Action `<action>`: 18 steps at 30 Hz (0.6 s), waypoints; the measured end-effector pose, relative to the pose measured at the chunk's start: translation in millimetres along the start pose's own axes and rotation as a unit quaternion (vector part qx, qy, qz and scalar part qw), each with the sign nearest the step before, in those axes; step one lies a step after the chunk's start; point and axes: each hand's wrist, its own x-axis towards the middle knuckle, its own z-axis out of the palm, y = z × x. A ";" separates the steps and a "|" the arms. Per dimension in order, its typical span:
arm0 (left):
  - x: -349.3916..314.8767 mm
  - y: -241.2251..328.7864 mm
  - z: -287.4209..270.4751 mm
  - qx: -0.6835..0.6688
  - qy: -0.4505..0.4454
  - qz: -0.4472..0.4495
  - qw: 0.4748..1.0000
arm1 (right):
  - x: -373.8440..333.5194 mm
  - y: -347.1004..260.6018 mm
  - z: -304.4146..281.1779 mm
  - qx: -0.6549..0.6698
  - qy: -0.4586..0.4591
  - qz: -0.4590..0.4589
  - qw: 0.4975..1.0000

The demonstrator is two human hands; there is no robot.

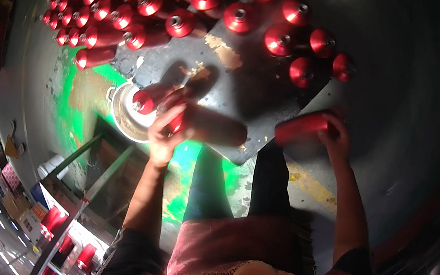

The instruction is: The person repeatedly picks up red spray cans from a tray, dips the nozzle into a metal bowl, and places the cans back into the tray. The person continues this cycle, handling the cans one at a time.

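Observation:
My left hand [163, 134] is closed around the shoulder end of a red metal bottle [213, 125], which lies sideways with its body stretching to the right, slightly blurred. Just beyond those fingers, another red bottle [142, 102] shows its cone-shaped shoulder above a white pot [113, 114]; whether my hand touches it I cannot tell. On the right, my right hand [336, 139] grips one end of a further red bottle [301, 127], tilted and held off the right edge of the dark board [262, 101].
Many upright red bottles [180, 23] with small metal necks crowd the board's far side and far left. One bottle [93, 57] stands at their near left edge. A metal frame [108, 168] and a brightly lit box with red cylinders [86, 255] stand lower left.

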 end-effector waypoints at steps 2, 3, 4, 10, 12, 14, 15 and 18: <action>-53.0 -4.1 -44.7 -0.201 0.015 -0.129 0.971 | -28.2 -20.3 20.8 0.117 -0.092 0.088 0.985; -74.5 -9.2 -66.4 -0.259 0.008 -0.150 0.954 | -38.7 -30.1 39.0 0.167 -0.134 0.142 0.966; -95.1 -15.4 -84.2 -0.362 0.043 -0.176 0.915 | -46.2 -38.2 65.3 0.175 -0.190 0.126 0.958; -165.3 -89.6 -193.1 -0.559 0.122 -0.229 0.787 | -84.2 -70.6 299.3 0.386 -0.455 0.236 0.767; -173.8 -129.0 -225.3 -0.705 0.025 -0.196 0.681 | -92.4 -79.3 378.5 0.439 -0.497 0.293 0.689; -183.2 -169.6 -249.1 -0.777 -0.014 -0.114 0.619 | -99.4 -89.3 445.8 0.461 -0.526 0.340 0.629; -185.8 -189.0 -261.8 -0.806 -0.047 -0.100 0.582 | -102.3 -94.3 472.6 0.469 -0.540 0.338 0.611; -198.2 -228.4 -296.0 -0.788 0.003 -0.100 0.607 | -111.2 -107.2 533.1 0.493 -0.536 0.306 0.614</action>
